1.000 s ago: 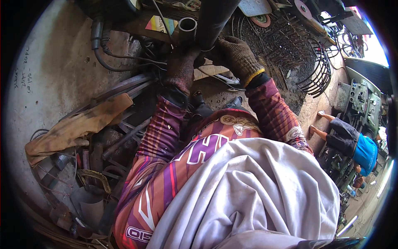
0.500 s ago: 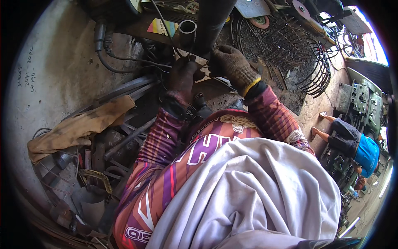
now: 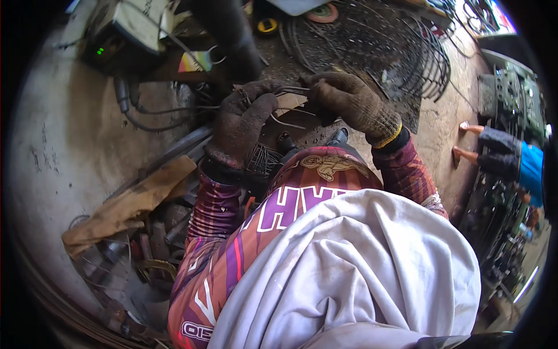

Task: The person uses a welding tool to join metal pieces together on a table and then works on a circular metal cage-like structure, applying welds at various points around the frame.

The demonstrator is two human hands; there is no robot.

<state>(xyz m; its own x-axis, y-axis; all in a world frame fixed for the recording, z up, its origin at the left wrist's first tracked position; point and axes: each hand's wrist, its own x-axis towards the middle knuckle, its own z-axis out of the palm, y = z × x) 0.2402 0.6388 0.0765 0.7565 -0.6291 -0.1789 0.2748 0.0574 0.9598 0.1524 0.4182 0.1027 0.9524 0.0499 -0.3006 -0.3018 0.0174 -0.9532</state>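
Both my hands wear dark, soiled knit work gloves and are held in front of my body. My left hand [image 3: 243, 122] is closed round one end of some thin bent metal rods [image 3: 292, 90], its thumb and fingers pressed together. At the other end my right hand [image 3: 356, 106], in a glove with a yellow cuff edge, pinches the same rods. Below them a thin curved rod [image 3: 288, 124] sticks out from beside my left hand. How many rods there are is unclear, as the gloves cover their ends. Just beyond my left hand stands a thick dark pipe or post [image 3: 229, 43].
A box-shaped machine with green lights [image 3: 125, 35] and cables stands far left. Several curved metal rods [image 3: 430, 67] lie far right, near a pink disc [image 3: 323, 13]. Brown cloth [image 3: 131, 203] covers scrap at left. Another person [image 3: 511, 154] is beside machinery at right.
My hands have come away from the foot of the dark post and spread slightly apart. The bent rods now show between them. The whole view has shifted.
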